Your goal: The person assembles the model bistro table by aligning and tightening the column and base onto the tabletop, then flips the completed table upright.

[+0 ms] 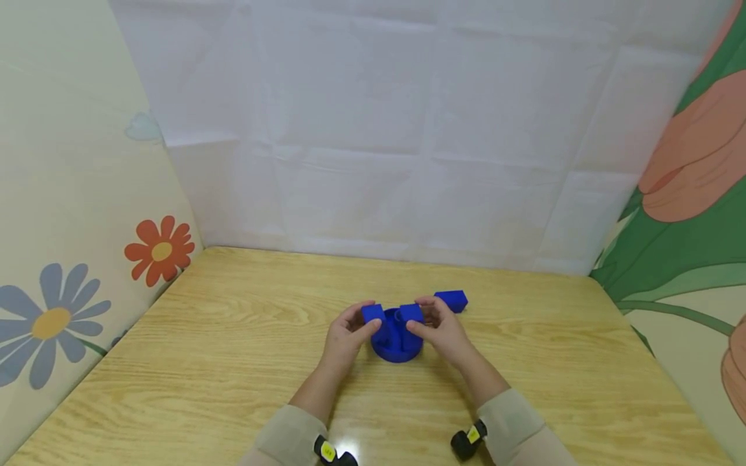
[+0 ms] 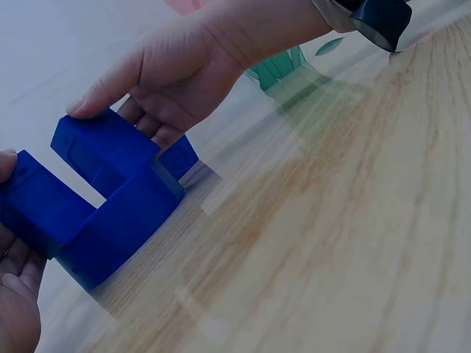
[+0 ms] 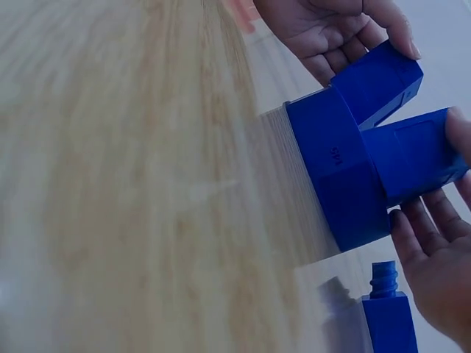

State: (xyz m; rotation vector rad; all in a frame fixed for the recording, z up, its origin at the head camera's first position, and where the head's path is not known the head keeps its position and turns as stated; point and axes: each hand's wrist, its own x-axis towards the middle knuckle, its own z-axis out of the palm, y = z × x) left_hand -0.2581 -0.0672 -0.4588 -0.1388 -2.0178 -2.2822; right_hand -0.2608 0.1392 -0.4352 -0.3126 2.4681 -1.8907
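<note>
Soft light here; a white glare (image 1: 348,446) spots the table (image 1: 233,349) well back from the fingers (image 1: 351,312); both wrist views look dim

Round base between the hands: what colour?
Blue; the round base shows best in the right wrist view.

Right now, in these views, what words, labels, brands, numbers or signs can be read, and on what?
No text reads with certainty.
Round blue plastic-looking base: dark marking, too blurred.
Rectangular blue blocks in left hand and right hand: faint markings, too small.
Yellow labels on black wrist devices: too small.
</note>
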